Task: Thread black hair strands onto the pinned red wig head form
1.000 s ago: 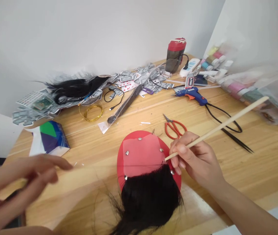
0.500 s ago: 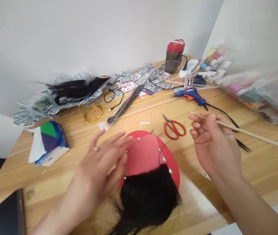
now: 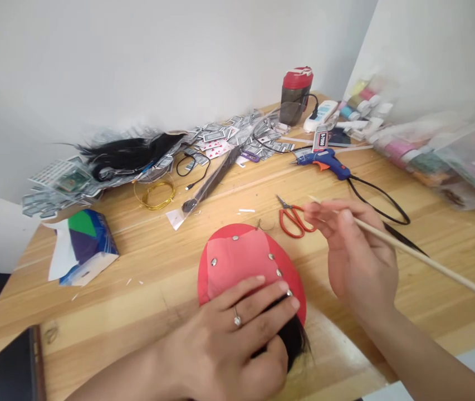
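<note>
My left hand (image 3: 241, 328) lies with outstretched fingers over the bundle of black hair (image 3: 293, 340), hiding most of it. The hair rests on a round red disc (image 3: 291, 262) with a pink fabric piece (image 3: 239, 253) held by several silver studs. A ring shows on one finger. My right hand (image 3: 358, 253) is raised to the right of the disc, its thumb and fingers closed on a thin wooden stick (image 3: 425, 256). Red-handled scissors (image 3: 291, 217) lie on the table just left of my right fingertips, their handles partly covered.
Behind are a blue glue gun (image 3: 324, 161), a red-lidded cup (image 3: 297, 94), scattered playing cards (image 3: 216, 147) and another bunch of black hair (image 3: 132, 153). Gold wire (image 3: 157, 195), a blue packet (image 3: 91, 245) and a phone (image 3: 14, 365) lie left. Bagged bottles (image 3: 408, 150) stand right.
My left hand has come down and to the right onto the black hair. My right hand has shifted slightly left with the stick, now overlapping the scissors' handles.
</note>
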Demonstrator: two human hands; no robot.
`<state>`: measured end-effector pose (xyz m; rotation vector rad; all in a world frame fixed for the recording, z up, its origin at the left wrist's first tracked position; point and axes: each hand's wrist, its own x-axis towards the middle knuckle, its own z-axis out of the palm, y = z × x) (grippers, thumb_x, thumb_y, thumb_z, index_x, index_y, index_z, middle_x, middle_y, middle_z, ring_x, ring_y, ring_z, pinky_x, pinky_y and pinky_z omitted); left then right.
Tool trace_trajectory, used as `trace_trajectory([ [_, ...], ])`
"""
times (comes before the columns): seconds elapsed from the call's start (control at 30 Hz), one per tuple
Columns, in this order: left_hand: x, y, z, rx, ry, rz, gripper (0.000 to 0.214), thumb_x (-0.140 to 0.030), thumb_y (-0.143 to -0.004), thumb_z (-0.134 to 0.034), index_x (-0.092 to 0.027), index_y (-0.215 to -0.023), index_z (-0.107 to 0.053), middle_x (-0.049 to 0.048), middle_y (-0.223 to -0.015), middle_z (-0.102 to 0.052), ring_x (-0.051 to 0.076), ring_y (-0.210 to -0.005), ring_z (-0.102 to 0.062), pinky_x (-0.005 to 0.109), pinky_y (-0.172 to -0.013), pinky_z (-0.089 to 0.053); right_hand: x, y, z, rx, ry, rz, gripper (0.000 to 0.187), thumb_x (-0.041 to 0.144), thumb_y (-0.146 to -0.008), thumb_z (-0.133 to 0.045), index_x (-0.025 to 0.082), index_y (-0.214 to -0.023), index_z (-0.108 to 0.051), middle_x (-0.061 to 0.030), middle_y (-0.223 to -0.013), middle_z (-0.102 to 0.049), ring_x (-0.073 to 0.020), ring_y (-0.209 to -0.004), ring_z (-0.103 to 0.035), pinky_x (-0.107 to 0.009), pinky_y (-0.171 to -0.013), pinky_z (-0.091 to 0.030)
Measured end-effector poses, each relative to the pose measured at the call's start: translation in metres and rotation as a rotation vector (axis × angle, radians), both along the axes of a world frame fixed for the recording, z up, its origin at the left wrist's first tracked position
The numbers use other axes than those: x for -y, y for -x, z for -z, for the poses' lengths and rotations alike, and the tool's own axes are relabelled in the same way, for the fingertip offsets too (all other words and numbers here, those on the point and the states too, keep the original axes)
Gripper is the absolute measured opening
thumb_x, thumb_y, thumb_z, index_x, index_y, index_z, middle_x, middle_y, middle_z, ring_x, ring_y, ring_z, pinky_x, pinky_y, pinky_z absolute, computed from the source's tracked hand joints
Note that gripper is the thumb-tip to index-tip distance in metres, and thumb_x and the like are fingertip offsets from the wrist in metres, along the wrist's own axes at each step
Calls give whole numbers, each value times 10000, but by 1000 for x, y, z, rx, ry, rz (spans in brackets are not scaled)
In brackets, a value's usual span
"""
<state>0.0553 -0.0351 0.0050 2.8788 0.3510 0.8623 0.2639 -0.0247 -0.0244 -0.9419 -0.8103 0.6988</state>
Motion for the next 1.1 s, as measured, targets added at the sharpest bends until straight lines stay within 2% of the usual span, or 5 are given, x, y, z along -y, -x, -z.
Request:
trace_trajectory([
  [0.23,0,7,16,29,-54,112,270,-31,-851,-522,-87,-1039,-708,67,-1249,-736,195,-1329,-577,353,-1197,-418,23,4,3,652,-264,-201,348,199,-1045,-457,280,-1326,-646,-44,-1155,-777,-215,-1092,-718,-436,-1103,-495],
  [0.4,-2,11,17,-21,-93,134,271,-68,-841,-520,-103,-1030,-711,87,-1282,-715,201,-1363,-541,346,-1207,-393,23,1,-1,604,-191,-291,301,304,-1037,-506,279,-1266,-699,-85,-1089,-769,-235,-943,-723,-394,-826,-616],
  [0.6,-2,10,18,3,-89,143,229,-77,-845,-536,-120,-999,-700,88,-1294,-707,222,-1368,-536,378,-1188,-427,25,8,-7,371,-60,-400,190,125,-954,-589,259,-991,-718,-32,-835,-728,-154,-628,-671,-289,-600,-574],
  [0.8,-4,10,17,-5,-61,123,318,-58,-871,-470,-99,-1083,-703,56,-1304,-707,173,-1381,-518,337,-1216,-384,24,11,-8,379,-119,-424,268,-14,-794,-582,241,-876,-577,4,-812,-652,-145,-743,-648,-265,-679,-546],
  [1.1,-3,10,18,0,-46,143,220,-84,-878,-521,-128,-999,-700,88,-1335,-685,208,-1379,-523,365,-1187,-432,24,6,-3,543,-208,-441,285,-11,-771,-568,240,-890,-505,11,-774,-622,-138,-670,-619,-253,-585,-495],
])
